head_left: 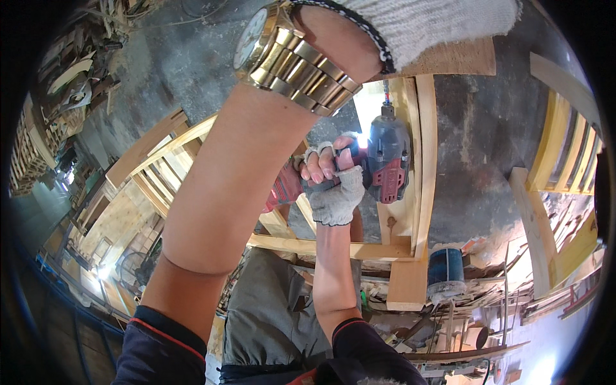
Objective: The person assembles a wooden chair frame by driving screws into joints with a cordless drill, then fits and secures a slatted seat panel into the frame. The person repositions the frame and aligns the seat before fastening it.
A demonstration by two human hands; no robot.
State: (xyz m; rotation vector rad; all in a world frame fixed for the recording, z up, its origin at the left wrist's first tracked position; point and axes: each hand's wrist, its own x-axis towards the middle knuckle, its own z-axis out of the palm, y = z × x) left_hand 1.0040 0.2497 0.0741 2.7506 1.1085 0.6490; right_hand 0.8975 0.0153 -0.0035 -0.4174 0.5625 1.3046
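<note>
My right hand [337,192], in a fingerless white knit glove, is wrapped round the grip of a red and dark grey cordless impact driver [389,157]. The driver's lit lamp glares beside its body, and its bit [387,91] points away from me toward the edge of a brown wooden board [449,59]. My left arm, with a gold wristwatch [301,67], reaches across the view. At its end, my gloved left hand [449,25] is over that board; its fingers do not show. Pale timber rails [424,154] of a frame run beneath the driver.
A slatted wooden piece [157,179] lies left of my arm, another slatted frame [568,151] at the far right. A blue cylindrical container [446,266] stands near right. Scrap wood [70,83] is heaped at the far left, on dark concrete floor [167,51].
</note>
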